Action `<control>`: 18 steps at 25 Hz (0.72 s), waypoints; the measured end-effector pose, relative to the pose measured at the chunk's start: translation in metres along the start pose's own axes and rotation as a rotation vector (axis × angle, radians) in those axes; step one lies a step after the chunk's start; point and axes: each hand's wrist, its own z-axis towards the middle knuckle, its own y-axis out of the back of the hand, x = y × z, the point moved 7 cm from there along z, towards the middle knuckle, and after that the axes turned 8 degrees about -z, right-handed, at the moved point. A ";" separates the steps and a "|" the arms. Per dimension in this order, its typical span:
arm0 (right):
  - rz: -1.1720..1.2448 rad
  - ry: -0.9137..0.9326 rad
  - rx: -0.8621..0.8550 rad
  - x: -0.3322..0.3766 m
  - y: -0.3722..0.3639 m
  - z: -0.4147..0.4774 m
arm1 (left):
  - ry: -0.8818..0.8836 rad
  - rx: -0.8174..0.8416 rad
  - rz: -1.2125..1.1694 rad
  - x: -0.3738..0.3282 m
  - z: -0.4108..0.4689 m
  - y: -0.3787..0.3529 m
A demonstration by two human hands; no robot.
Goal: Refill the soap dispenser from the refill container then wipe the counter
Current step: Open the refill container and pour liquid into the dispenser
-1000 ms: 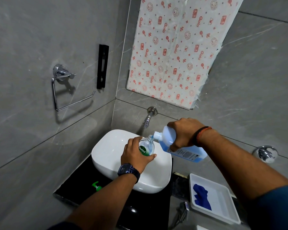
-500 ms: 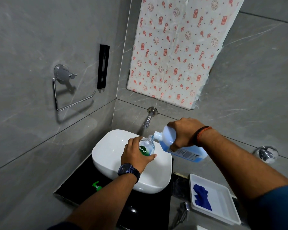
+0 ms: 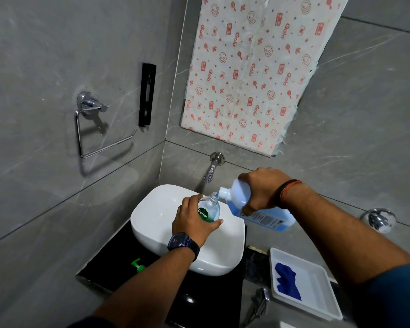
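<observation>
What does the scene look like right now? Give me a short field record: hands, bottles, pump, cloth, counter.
left hand: grips the Dettol dispenser bottle over the white basin
right hand: holds the blue refill container tilted, spout at the dispenser's open neck
green pump: off the bottle, lying on the black counter left of the basin
blue cloth: in the white tray, right of the basin, untouched
wiping: not yet started

Soap going in over the basin

Clear soap dispenser [image 3: 210, 208], pump off, sits upright; blue refill container [image 3: 258, 209] tips neck-down, spout at its open mouth. Green pump [image 3: 137, 265] lies on the black counter [image 3: 109, 273].
</observation>
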 end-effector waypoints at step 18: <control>-0.012 -0.011 -0.013 -0.001 -0.001 0.001 | 0.001 0.001 -0.023 -0.005 -0.002 0.003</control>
